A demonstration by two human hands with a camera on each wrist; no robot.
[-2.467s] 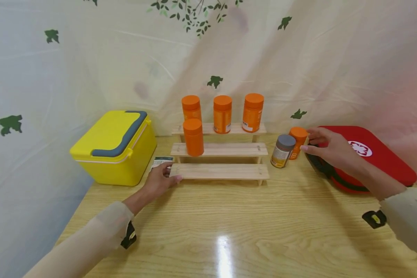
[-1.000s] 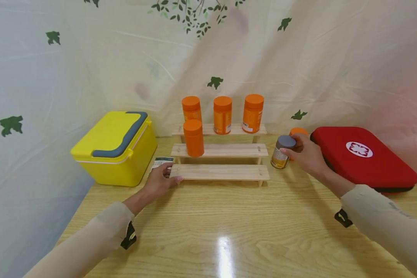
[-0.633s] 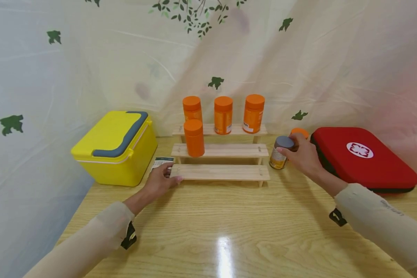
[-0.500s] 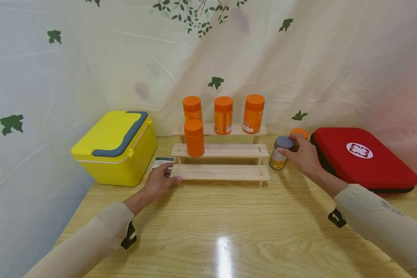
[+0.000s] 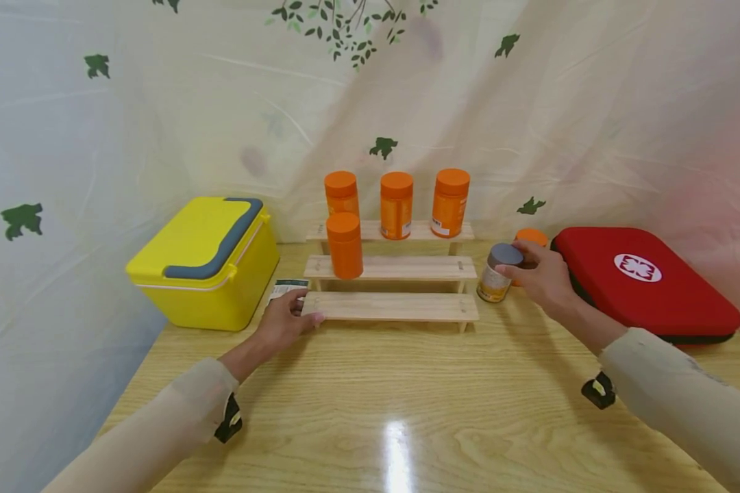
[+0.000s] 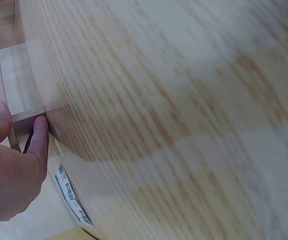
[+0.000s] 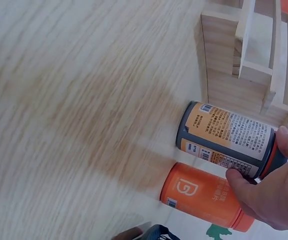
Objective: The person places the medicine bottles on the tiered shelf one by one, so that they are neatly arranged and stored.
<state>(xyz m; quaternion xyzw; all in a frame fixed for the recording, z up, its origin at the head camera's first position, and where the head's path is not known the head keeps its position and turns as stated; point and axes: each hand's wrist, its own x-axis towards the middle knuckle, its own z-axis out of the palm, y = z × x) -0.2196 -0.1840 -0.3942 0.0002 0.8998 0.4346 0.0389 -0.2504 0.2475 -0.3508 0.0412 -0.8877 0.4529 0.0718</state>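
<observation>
My left hand (image 5: pixel 284 320) grips the left end of the three-tier wooden display rack (image 5: pixel 390 306), low at its front step. In the left wrist view its thumb and a finger close on the rack's end. On the right, my right hand (image 5: pixel 545 281) holds a grey-lidded supplement jar (image 5: pixel 493 282) near its lid, between thumb and fingers. An orange jar (image 7: pixel 199 194) stands right behind it, partly hidden by the hand in the head view. Orange jars (image 5: pixel 396 205) stand on the rack's top step, and one more orange jar (image 5: pixel 344 250) is at the left of the middle step.
A yellow cooler box (image 5: pixel 203 263) stands left of the rack. Between them a small printed card or packet (image 5: pixel 288 286) lies partly behind my left hand. The red first-aid case (image 5: pixel 641 277) lies at the right, under and beside my right forearm. A pale printed cloth (image 5: pixel 234 123) hangs behind.
My right hand has left the orange jar's side and moved left onto the grey-lidded jar, which has shifted very slightly left. My left hand has stayed on the rack.
</observation>
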